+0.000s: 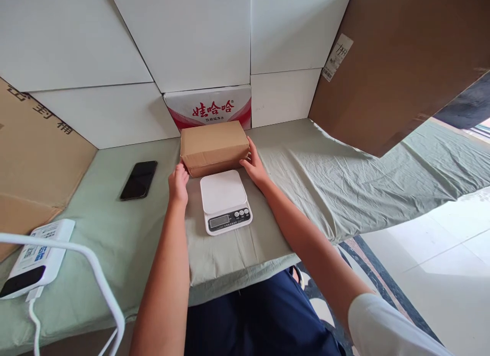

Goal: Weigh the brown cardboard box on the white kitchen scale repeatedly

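A small brown cardboard box (214, 146) rests behind a white digital kitchen scale (224, 195), in front of a white and red printed carton. My left hand (178, 180) is at the box's left front corner, its fingers curled against the side. At the right end, my right hand (254, 164) has its thumb at the front and its fingers along the side. Between them the two hands grip the box. The scale's platform is bare, and its display and buttons face me.
A black phone (139, 180) lies on the green cloth (325, 182) at left. Nearer stands a white device (42, 256) with a white cable (100, 282). The printed carton (209, 108) and white panels (206, 34) form the back. Large cardboard sheets flank both sides, one at right (398, 60).
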The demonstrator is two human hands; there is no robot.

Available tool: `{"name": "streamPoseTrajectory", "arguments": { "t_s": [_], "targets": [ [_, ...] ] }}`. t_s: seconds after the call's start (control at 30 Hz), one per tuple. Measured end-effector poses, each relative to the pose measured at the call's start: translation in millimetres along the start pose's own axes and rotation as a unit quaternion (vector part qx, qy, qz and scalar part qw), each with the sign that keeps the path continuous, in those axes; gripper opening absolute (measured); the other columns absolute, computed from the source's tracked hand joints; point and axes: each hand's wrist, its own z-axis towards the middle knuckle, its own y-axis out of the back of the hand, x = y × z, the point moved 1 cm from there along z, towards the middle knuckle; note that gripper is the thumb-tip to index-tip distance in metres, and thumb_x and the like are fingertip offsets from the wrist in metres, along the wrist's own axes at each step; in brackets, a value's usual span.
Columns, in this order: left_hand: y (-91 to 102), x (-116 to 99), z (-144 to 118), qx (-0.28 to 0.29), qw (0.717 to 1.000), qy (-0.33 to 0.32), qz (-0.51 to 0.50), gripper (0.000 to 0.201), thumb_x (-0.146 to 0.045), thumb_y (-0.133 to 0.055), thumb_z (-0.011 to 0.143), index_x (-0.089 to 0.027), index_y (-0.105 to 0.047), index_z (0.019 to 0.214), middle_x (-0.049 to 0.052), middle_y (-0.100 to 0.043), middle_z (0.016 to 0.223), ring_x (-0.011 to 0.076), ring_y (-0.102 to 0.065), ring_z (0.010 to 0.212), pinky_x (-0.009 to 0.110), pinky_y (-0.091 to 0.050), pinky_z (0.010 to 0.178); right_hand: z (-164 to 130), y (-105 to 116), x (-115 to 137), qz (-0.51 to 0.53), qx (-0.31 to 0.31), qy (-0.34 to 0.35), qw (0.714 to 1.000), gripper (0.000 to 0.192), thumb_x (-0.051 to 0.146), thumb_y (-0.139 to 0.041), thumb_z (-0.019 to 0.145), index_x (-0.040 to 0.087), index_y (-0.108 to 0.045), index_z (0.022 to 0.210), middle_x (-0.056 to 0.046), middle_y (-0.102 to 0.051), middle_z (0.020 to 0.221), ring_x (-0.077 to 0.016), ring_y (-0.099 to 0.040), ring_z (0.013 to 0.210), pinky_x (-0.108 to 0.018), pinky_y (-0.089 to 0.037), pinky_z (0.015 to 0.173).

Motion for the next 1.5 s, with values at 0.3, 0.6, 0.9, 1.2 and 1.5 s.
{"name": "streamPoseTrajectory", "arguments": {
  "t_s": [0.3, 0.6, 0.9, 1.2, 1.5],
  "targets": [
    [8.3, -45, -64, 0.009, 0.993, -0.120, -0.018, 0.080, -0.079, -0.061, 0.076, -0.020, -0.071, 0.129, 0.016, -0.062, 0.145, 0.0338, -0.049, 0.143, 0.048, -0.037, 0.119, -32, 7, 58, -0.066, -0.036, 0.106, 0.992, 0.089, 0.075, -0.048, 0.091, 0.030, -0.019, 0.162, -0.009, -0.027, 0.169, -0.0336, -0.030, 0.155, -0.053, -0.038, 0.122],
    [33.1, -33, -146, 0.013, 0.995, -0.097, -0.013, 0.078, -0.077, -0.058, 0.080, -0.018, -0.071, 0.130, 0.018, -0.063, 0.144, 0.0373, -0.050, 0.142, 0.051, -0.037, 0.119, -102, 21, 68, -0.067, -0.017, 0.078, 0.995, 0.081, 0.065, -0.056, 0.092, 0.033, -0.025, 0.160, -0.009, -0.035, 0.163, -0.0349, -0.035, 0.151, -0.054, -0.042, 0.118],
    [34.8, -27, -149, 0.007, 0.997, -0.078, 0.007, 0.085, -0.080, -0.057, 0.079, -0.016, -0.069, 0.134, 0.021, -0.060, 0.145, 0.0384, -0.050, 0.142, 0.053, -0.035, 0.120, -115, 22, 68, -0.072, -0.007, 0.060, 0.996, 0.079, 0.066, -0.051, 0.094, 0.031, -0.024, 0.160, -0.010, -0.034, 0.164, -0.0329, -0.038, 0.147, -0.050, -0.046, 0.113],
    [37.7, -21, -149, -0.009, 0.998, -0.067, 0.014, 0.084, -0.078, -0.058, 0.079, -0.017, -0.068, 0.135, 0.020, -0.060, 0.146, 0.0379, -0.048, 0.144, 0.054, -0.034, 0.120, -114, 22, 68, -0.065, -0.006, 0.051, 0.997, 0.076, 0.064, -0.052, 0.094, 0.033, -0.027, 0.159, -0.009, -0.037, 0.161, -0.0328, -0.042, 0.142, -0.050, -0.049, 0.108],
    [48.5, -44, -149, -0.042, 0.985, -0.155, -0.060, 0.064, -0.069, -0.045, 0.092, -0.032, -0.064, 0.140, 0.003, -0.046, 0.161, 0.0263, -0.034, 0.154, 0.041, -0.029, 0.125, -105, 44, 64, -0.039, -0.248, 0.045, 0.967, 0.068, 0.054, -0.041, 0.094, 0.042, -0.020, 0.158, -0.009, -0.040, 0.146, -0.0312, -0.052, 0.130, -0.057, -0.047, 0.107]
  ]
}}
